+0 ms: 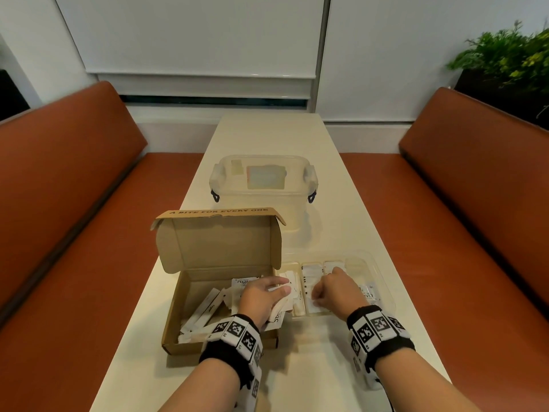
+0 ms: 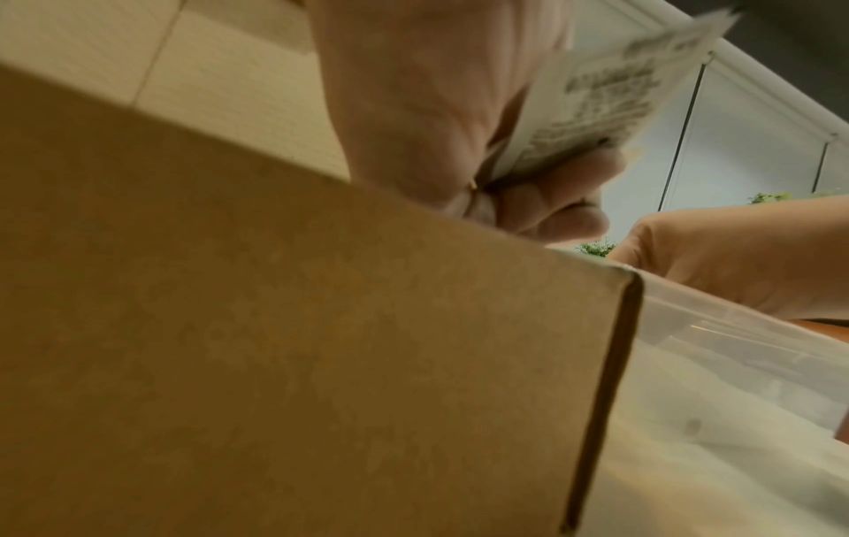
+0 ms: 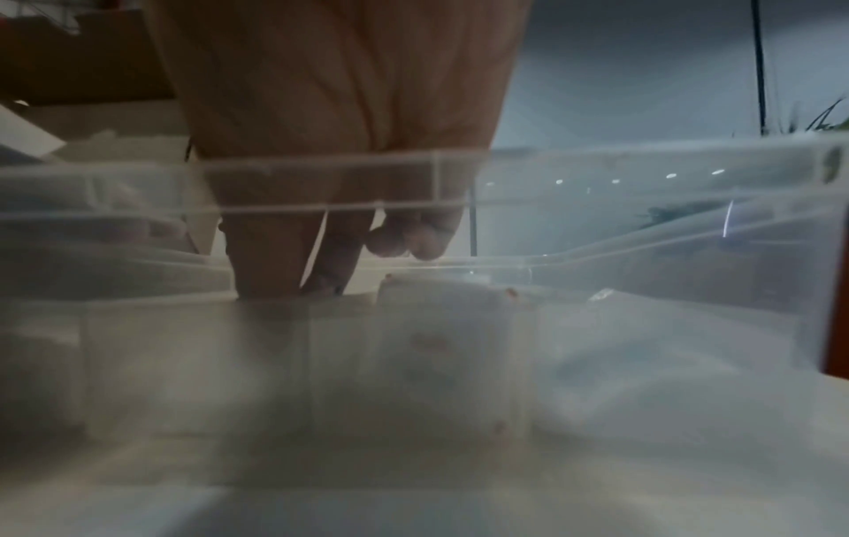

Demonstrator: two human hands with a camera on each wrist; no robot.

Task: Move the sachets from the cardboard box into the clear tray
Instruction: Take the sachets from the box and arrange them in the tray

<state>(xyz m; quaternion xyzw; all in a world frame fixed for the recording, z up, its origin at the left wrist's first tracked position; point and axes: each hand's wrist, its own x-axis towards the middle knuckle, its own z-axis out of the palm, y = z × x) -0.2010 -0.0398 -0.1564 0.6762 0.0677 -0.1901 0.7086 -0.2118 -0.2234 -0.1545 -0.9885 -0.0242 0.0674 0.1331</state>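
Observation:
The open cardboard box (image 1: 172, 316) lies at the table's near left with several white sachets (image 1: 208, 307) in it. My left hand (image 1: 267, 292) hovers over its right edge and grips a few sachets (image 1: 279, 310); the left wrist view shows a printed sachet (image 2: 597, 101) pinched in that hand (image 2: 413, 91). The clear tray (image 1: 383, 289) sits just right of the box, with sachets (image 1: 310, 275) in its compartments. My right hand (image 1: 335, 289) reaches down into the tray's middle. In the right wrist view two fingers (image 3: 266, 261) point down to the floor of the tray (image 3: 643, 189). Whether they pinch a sachet is hidden.
A lidded clear plastic container (image 1: 263, 179) stands behind the box and tray on the narrow cream table (image 1: 297, 135). Orange benches (image 1: 74, 203) flank the table on both sides. A green plant (image 1: 511, 55) is at the far right.

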